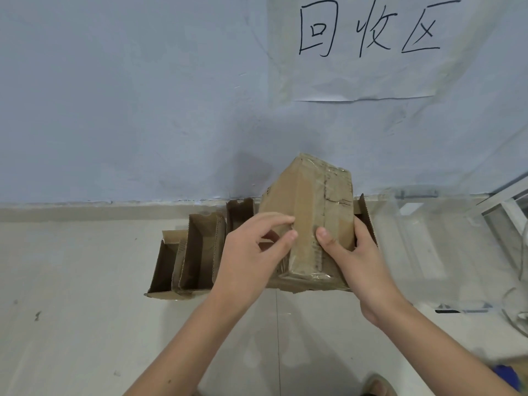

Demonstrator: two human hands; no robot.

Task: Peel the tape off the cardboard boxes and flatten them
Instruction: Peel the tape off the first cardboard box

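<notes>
Overhead, a white paper sheet (368,47) was stuck to the pale blue wall (128,95), bearing three handwritten black characters, 回收区. No brand name or legible label could be made out on any carton; faint dark marks on the held box were too blurred to read.

The taped cardboard box (311,212) was held above the pale floor (71,324), in front of the wall's base. Its long axis ran from the person towards the wall, the far end raised and the near end lower. Glossy clear tape (335,181) covered its top right part and wrapped the near end, with a ragged torn edge along the upper face.

The left hand (251,252) had its thumb and forefinger brought together at a lengthwise edge on the box's top, apparently pinching it, though what lay between the fingertips could not be told. The right hand (354,261) gripped the box from its right side, thumb pressed on the top face, fingers hidden behind.

On the floor behind stood a row of open cardboard boxes (197,252), flaps upright, with another open box (365,215) just beside the right hand. A clear plastic container (414,238) stood to the right.
</notes>
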